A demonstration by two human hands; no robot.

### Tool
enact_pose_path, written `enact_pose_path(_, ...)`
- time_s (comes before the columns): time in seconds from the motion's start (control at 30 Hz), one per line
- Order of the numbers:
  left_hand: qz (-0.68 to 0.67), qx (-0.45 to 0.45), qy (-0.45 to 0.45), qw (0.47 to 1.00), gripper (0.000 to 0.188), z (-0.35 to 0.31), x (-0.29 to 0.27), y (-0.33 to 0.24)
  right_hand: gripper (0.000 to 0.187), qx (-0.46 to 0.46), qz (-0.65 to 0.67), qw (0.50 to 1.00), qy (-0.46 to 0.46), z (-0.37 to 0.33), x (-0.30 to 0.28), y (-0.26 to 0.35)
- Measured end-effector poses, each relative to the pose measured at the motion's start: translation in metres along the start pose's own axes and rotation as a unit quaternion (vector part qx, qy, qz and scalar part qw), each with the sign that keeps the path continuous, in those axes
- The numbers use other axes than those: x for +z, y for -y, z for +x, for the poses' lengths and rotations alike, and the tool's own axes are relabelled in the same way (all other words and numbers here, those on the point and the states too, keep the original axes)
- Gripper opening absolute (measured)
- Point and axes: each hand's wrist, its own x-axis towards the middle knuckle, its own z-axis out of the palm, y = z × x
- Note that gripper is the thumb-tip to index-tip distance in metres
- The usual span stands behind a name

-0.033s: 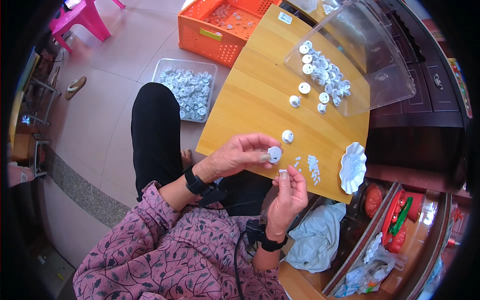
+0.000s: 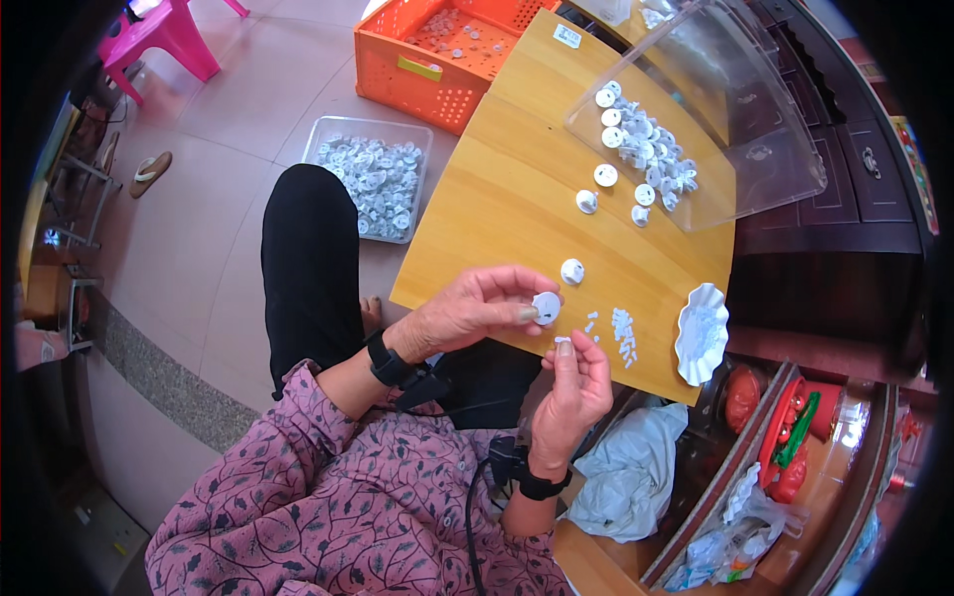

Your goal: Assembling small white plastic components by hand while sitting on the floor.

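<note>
Between the thumb and fingers of my left hand (image 2: 487, 306) is a round white plastic cap (image 2: 546, 308), its flat face with a small dark slot turned up. My right hand (image 2: 574, 387) pinches a tiny white plastic piece (image 2: 562, 340) just below the cap, apart from it. Both hands are at the near edge of the wooden table (image 2: 497, 209). Just beyond my left fingertips stands another white cap (image 2: 571, 271). Several small white pegs (image 2: 623, 336) lie loose on the tabletop, to the right of my hands.
A scalloped white dish (image 2: 702, 333) sits at the table's right edge. Farther off, a tilted clear plastic bin (image 2: 785, 189) has a pile of white caps (image 2: 651, 149) at its mouth. A filled clear tub (image 2: 425, 184) and an orange crate (image 2: 397, 84) stand on the floor.
</note>
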Motion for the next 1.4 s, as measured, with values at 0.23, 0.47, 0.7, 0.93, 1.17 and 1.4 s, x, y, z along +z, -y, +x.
enact_pose_path(0.23, 0.010, 0.011, 0.020, 1.000, 0.039, 0.001, -0.004, 0.004, 0.011, -0.009, 0.018, 1.000, 0.018, -0.001, 0.000, 0.004)
enact_pose_path(0.47, 0.020, 0.003, 0.029, 0.999, 0.040, 0.001, -0.004, 0.004, 0.008, -0.083, -0.022, 0.996, 0.018, 0.005, 0.007, 0.000)
enact_pose_path(0.7, 0.018, 0.004, 0.040, 0.999, 0.039, 0.001, -0.004, 0.005, 0.009, -0.099, -0.034, 0.994, 0.033, 0.007, 0.013, -0.001)
enact_pose_path(0.93, 0.016, -0.009, 0.031, 0.999, 0.039, -0.001, -0.004, 0.006, 0.010, -0.097, -0.038, 0.994, 0.034, 0.008, 0.014, -0.005)
enact_pose_path(1.17, 0.038, -0.007, 0.028, 0.999, 0.039, -0.001, -0.002, 0.005, 0.010, -0.099, -0.042, 0.993, 0.036, 0.009, 0.014, -0.006)
enact_pose_path(1.4, 0.061, 0.005, 0.027, 0.998, 0.038, 0.000, -0.002, 0.004, 0.009, -0.143, -0.122, 0.982, 0.022, 0.008, 0.016, -0.002)
